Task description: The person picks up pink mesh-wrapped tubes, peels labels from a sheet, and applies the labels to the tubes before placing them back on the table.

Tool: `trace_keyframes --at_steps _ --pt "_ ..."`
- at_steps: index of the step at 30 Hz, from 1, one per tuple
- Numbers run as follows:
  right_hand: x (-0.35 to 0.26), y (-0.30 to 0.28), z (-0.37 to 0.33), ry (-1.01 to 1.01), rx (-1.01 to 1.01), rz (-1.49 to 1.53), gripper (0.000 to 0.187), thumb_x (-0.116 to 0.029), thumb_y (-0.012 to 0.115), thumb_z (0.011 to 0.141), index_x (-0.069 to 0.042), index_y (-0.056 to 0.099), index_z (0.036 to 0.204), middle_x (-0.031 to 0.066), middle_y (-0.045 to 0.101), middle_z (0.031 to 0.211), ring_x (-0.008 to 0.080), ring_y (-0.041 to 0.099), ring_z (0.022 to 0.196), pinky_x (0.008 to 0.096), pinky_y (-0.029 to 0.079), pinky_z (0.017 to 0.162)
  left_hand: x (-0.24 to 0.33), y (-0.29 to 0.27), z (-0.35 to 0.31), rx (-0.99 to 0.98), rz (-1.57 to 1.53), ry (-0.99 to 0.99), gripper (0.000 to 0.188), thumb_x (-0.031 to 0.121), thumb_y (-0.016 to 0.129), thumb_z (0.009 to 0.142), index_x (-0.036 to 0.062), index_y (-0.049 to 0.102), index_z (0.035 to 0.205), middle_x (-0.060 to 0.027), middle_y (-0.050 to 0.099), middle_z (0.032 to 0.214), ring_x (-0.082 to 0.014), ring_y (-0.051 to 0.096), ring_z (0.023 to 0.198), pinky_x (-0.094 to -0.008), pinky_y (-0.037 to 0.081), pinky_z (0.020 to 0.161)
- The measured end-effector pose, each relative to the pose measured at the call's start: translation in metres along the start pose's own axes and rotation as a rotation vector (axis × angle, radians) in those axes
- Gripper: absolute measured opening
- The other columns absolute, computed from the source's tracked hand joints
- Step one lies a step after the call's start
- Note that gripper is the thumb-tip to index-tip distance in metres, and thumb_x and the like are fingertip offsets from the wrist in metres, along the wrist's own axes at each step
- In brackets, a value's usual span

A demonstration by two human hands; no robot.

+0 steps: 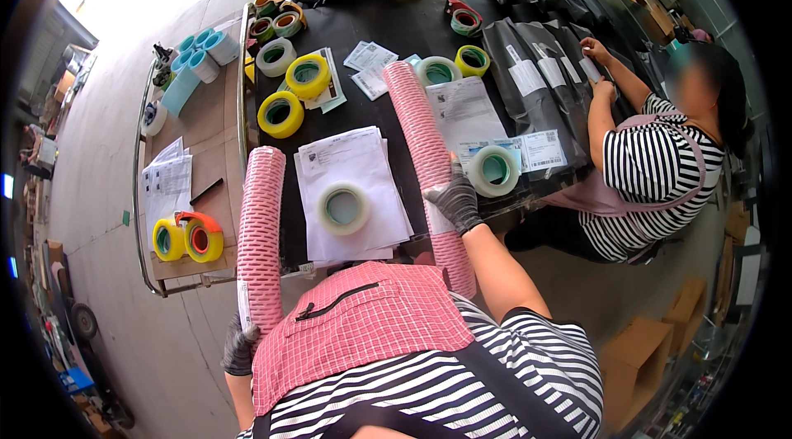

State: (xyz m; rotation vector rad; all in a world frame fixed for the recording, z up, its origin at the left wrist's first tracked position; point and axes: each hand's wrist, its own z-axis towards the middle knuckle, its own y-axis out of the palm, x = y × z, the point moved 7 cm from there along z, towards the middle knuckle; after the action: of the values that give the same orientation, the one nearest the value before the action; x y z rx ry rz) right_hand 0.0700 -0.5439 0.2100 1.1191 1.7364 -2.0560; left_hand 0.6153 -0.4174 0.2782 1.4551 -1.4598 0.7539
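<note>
Two long pink rolls with a slotted pattern are in front of me. The left pink roll [261,233] stands tilted at the table's near left, a white label low on its side. My left hand [240,346], in a dark grey glove, grips its lower end, fingers partly hidden. The right pink roll [410,113] leans across the table edge and reaches down beside my apron. Gloved like the other, my right hand [455,201] is closed against its right side. Between the rolls, a clear tape roll [343,208] rests on printed sheets [371,167].
Several yellow tape rolls [280,115] and clear ones lie about the black table [346,35]. Dark wrapped packages [528,59] fill its right side, where a person [660,167] handles one. A cart [219,117] with tape adjoins the left. Cardboard boxes [635,356] stand at lower right.
</note>
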Motion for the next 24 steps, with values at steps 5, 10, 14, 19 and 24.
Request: trace_keyframes --at_steps 5,10,14,19,24 --pt "0.002 -0.009 -0.001 -0.041 -0.004 0.112 0.105 -0.032 0.083 0.062 -0.007 0.030 0.149 0.0231 0.057 0.131 0.0341 0.060 0.115 0.0402 0.048 0.101 0.003 0.011 -0.007 0.002 -0.074 -0.013 0.094 0.039 0.087 0.067 -0.0028 0.045 0.141 -0.0138 0.060 0.132 -0.0244 0.061 0.116 -0.0393 0.048 0.100" --pt "0.007 -0.002 -0.013 -0.021 -0.106 0.119 0.105 -0.031 0.085 0.061 -0.011 0.032 0.148 0.0216 0.056 0.133 0.0328 0.060 0.116 0.0405 0.048 0.101 0.010 0.024 -0.014 0.025 -0.118 -0.011 0.093 0.037 0.089 0.066 -0.0036 0.046 0.139 -0.0142 0.061 0.130 -0.0245 0.062 0.113 -0.0394 0.049 0.099" --pt "-0.008 -0.002 -0.023 -0.022 -0.172 0.010 0.113 -0.034 0.086 0.062 -0.013 0.024 0.154 0.0233 0.058 0.129 0.0360 0.061 0.114 0.0409 0.048 0.101 0.010 0.025 -0.019 0.028 -0.146 -0.021 0.091 0.036 0.088 0.067 -0.0040 0.047 0.138 -0.0147 0.061 0.129 -0.0246 0.062 0.113 -0.0396 0.049 0.099" --pt "-0.027 0.000 0.015 -0.001 -0.124 -0.084 0.110 -0.034 0.083 0.065 -0.010 0.022 0.154 0.0276 0.064 0.116 0.0405 0.064 0.105 0.0441 0.051 0.095 0.010 0.026 -0.019 0.027 -0.145 -0.017 0.091 0.036 0.088 0.067 -0.0040 0.047 0.138 -0.0147 0.061 0.129 -0.0246 0.062 0.112 -0.0397 0.050 0.098" --pt "-0.041 -0.005 0.016 -0.074 -0.086 -0.060 0.107 -0.033 0.082 0.064 -0.010 0.026 0.152 0.0282 0.063 0.117 0.0406 0.064 0.105 0.0451 0.051 0.094 -0.003 0.016 -0.022 0.033 -0.154 -0.024 0.091 0.035 0.088 0.067 -0.0041 0.047 0.139 -0.0148 0.061 0.129 -0.0246 0.062 0.113 -0.0398 0.049 0.099"
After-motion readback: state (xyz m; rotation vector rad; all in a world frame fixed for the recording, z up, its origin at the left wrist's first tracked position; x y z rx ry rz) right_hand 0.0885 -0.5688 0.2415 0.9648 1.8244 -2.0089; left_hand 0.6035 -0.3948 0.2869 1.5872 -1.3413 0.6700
